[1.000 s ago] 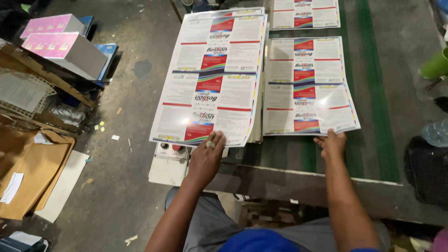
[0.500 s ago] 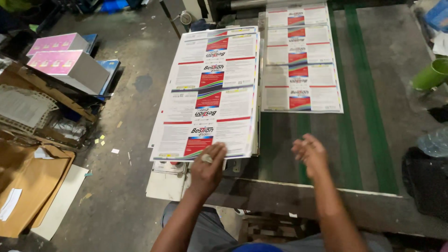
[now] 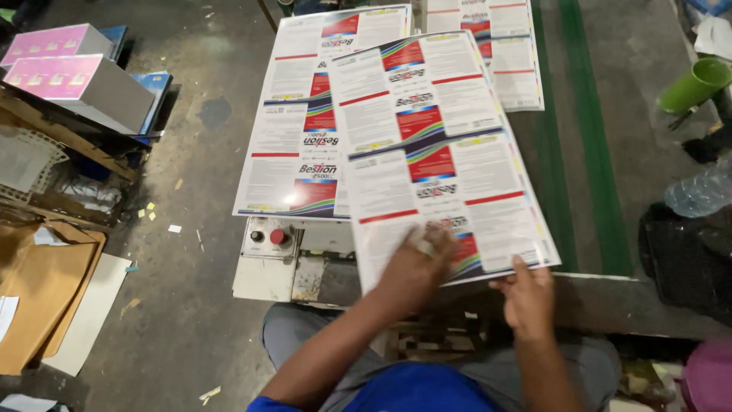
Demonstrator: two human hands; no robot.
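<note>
Holding a printed sheet (image 3: pixel 438 152) at its near edge, left hand (image 3: pixel 415 263) flat on top, right hand (image 3: pixel 526 294) pinching the corner; its long axis runs away across the table (image 3: pixel 602 152).

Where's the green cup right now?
In the head view, the green cup lies tipped at the far right edge of the table, right of the printed sheets, above a clear plastic bottle.

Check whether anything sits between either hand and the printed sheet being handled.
Nothing visible does. The left hand lies flat on the top printed sheet, and the right hand grips its near edge directly.
</note>
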